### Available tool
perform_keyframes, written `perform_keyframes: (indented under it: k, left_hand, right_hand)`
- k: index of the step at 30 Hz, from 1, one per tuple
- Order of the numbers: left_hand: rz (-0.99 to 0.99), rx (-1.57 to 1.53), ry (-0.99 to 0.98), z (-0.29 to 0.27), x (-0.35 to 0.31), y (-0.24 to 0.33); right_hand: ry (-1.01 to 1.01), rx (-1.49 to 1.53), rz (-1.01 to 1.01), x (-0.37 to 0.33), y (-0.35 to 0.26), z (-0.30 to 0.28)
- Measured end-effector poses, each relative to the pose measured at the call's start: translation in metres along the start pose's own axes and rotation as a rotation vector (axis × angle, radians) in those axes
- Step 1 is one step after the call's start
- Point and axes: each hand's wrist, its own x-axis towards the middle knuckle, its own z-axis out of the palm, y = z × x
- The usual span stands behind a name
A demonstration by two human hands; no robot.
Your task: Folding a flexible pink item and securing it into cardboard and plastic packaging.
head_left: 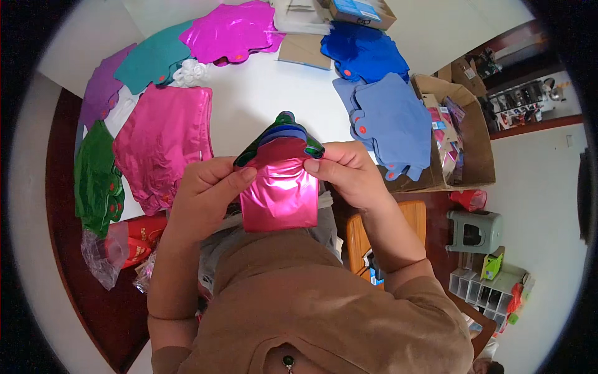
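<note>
Left of the pink foil piece (pixel 279 202), a pink stack (pixel 163 140) lay on the worktop (pixel 255 93); next, I had the left hand (pixel 212 194) pinching the piece's far left corner! The piece itself stretched between both hands, blue and green layers (pixel 286 131) at its far end. The right hand (pixel 350 174) pinched the opposite corner. Even tension, I judged, suited keeping those layers flush.
</note>
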Motion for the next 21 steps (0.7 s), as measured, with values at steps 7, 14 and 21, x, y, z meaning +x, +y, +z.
perform_keyframes:
  k: [7,14,21]
  left_hand:
    - [0.02,0.083,-0.005,-0.005,0.001,-0.001]
    - [-0.038,-0.047,-0.007,-0.006,0.005,-0.006]
    - [-0.117,-0.24,-0.116,-0.013,0.008,0.004]
  right_hand:
    - [-0.032,0.025,-0.028,0.001,-0.01,0.004]
    - [-0.035,-0.034,-0.009,0.002,-0.008,-0.002]
    - [-0.102,-0.043,-0.023,0.007,-0.014,-0.005]
